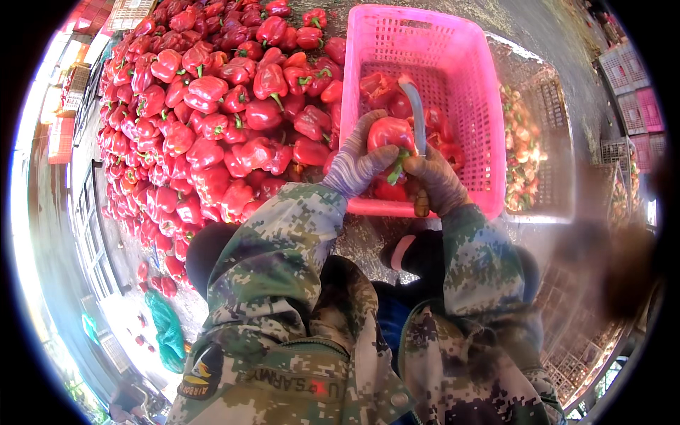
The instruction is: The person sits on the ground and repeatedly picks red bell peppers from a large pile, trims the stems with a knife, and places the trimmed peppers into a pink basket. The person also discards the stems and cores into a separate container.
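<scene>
Over the near part of a pink plastic crate (486, 106), my gloved left hand (358, 159) holds a red bell pepper (390, 134), its green stem turned towards me. My gloved right hand (438, 172) grips a knife (416, 114) with a curved blade, which stands up along the pepper's right side. The handle is mostly hidden in the fist, and the right thumb is close to the stem. Below the hands, several red peppers (378, 87) lie in the crate, some of them cut open.
A large heap of red bell peppers (207, 133) covers the floor at the left. Right of the pink crate stands a pale crate (558, 159) with cut pepper pieces (520, 154). A green mesh bag (164, 329) lies at the lower left. Stacked crates (627, 69) stand at the far right.
</scene>
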Demonstrator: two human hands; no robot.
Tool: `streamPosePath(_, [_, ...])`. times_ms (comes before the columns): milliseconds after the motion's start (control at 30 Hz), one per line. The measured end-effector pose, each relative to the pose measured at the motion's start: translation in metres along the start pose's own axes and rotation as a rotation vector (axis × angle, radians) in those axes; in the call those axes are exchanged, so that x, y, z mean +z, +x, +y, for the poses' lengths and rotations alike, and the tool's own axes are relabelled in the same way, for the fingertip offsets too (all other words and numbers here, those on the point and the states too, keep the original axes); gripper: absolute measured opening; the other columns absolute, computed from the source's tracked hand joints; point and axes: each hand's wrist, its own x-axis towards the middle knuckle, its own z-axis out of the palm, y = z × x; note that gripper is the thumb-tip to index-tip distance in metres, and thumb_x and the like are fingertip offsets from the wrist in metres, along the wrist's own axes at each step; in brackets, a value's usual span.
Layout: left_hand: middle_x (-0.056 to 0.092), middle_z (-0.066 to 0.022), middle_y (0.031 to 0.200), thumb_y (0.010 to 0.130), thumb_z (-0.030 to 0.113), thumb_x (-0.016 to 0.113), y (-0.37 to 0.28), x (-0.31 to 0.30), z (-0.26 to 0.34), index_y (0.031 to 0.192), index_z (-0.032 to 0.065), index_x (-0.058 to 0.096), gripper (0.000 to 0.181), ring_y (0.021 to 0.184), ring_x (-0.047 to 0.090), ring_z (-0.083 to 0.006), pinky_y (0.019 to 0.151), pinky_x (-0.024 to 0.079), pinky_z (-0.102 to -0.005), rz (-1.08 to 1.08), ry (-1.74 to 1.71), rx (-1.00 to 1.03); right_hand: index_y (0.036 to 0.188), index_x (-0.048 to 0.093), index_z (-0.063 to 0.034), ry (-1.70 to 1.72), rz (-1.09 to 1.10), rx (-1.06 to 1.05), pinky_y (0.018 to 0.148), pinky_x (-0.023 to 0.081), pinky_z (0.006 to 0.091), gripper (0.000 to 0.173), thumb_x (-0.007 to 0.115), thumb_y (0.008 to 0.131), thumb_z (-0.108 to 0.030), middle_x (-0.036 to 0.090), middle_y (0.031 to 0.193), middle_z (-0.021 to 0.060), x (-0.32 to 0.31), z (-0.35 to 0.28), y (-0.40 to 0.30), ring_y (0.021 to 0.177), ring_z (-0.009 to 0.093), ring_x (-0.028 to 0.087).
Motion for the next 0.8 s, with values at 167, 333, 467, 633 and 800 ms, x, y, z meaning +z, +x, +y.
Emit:
streamPosePath(167, [0.048, -0.0059, 0.107, 0.08, 0.021, 0.064, 0.009, -0.002, -0.014, 0.124, 0.0064, 0.035, 0.055, 0.095, 0.047, -0.0132, 0.082, 0.042, -0.0258, 0.096, 0.027, 0.032, 0.095, 0.052, -0.0033, -0.032, 0.145, -0.03, 0.039, 0.045, 0.0226, 0.035, 0.069, 0.069, -0.021, 0.054, 0.065, 0.0029, 0.005, -0.003, 0.009, 0.046, 0.011, 0.052])
streamPosePath(333, [0.054, -0.003, 0.097, 0.082, 0.023, 0.062, 0.008, 0.0, -0.018, 0.115, 0.0068, 0.046, 0.041, 0.087, 0.051, -0.0113, 0.076, 0.045, -0.0248, 0.24, -0.061, -0.157, 0.092, 0.055, -0.0013, -0.213, 0.317, -0.395, 0.054, 0.048, 0.0232, 0.028, 0.068, 0.067, -0.004, 0.059, 0.076, 0.0037, 0.023, 0.002, 0.015, 0.062, 0.01, 0.056])
streamPosePath(467, [0.058, -0.0042, 0.097, 0.082, 0.027, 0.062, 0.009, 0.008, -0.012, 0.114, 0.0078, 0.049, 0.04, 0.085, 0.055, -0.0132, 0.073, 0.046, -0.0264, 0.232, -0.115, -0.293, 0.091, 0.056, -0.0016, -0.161, 0.366, -0.476, 0.057, 0.047, 0.0231, 0.027, 0.068, 0.066, 0.0, 0.059, 0.075, 0.0039, 0.018, 0.003, 0.01, 0.064, 0.01, 0.056])
streamPosePath(633, [0.06, -0.0052, 0.096, 0.081, 0.032, 0.062, 0.012, 0.008, 0.005, 0.112, 0.0075, 0.052, 0.041, 0.084, 0.058, -0.0163, 0.073, 0.047, -0.0271, 0.017, -0.187, -0.403, 0.082, 0.053, -0.0044, 0.083, 0.14, 0.002, 0.034, 0.04, 0.0236, 0.025, 0.069, 0.07, -0.019, 0.054, 0.063, 0.0038, -0.007, -0.013, -0.011, 0.043, 0.011, 0.049])
streamPosePath(800, [0.056, -0.0042, 0.102, 0.079, 0.026, 0.066, 0.015, 0.019, -0.006, 0.114, 0.005, 0.047, 0.045, 0.092, 0.052, -0.012, 0.081, 0.044, -0.0262, 0.058, 0.24, -0.068, 0.085, 0.055, -0.0024, -0.086, 0.315, -0.188, 0.028, 0.036, 0.0229, 0.031, 0.068, 0.07, -0.027, 0.053, 0.061, 0.003, 0.002, -0.011, -0.014, 0.039, 0.01, 0.045])
